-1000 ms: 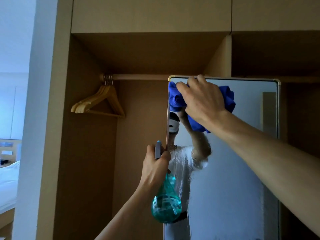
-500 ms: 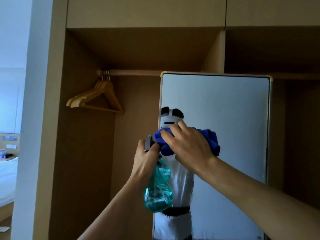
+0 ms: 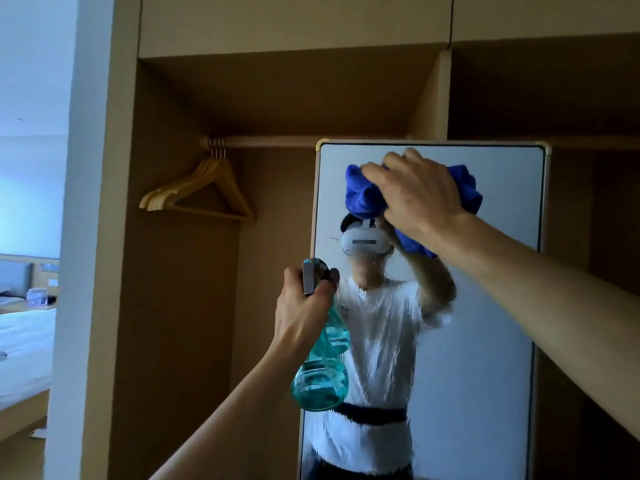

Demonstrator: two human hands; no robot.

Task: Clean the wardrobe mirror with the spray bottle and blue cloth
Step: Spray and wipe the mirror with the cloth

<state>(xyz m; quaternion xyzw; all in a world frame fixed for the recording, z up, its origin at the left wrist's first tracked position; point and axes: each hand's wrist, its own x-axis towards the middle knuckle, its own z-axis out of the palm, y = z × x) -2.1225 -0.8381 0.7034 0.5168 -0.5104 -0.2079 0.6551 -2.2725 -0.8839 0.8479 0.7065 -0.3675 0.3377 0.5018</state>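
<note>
Right hand [image 3: 422, 195] raised, apparently clutching blue cloth [image 3: 363, 199] against mirror [image 3: 485, 341], left hand [image 3: 301, 317] grasping spray bottle [image 3: 320, 382]

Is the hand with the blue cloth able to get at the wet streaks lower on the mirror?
Probably yes. The right hand holds the crumpled blue cloth on the tall framed mirror just above the wet streaks, with nothing between.

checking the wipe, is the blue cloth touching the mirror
Touching. Head view shows the right hand pressing the blue cloth on the mirror, cloth meeting its reflection without a gap.
</note>
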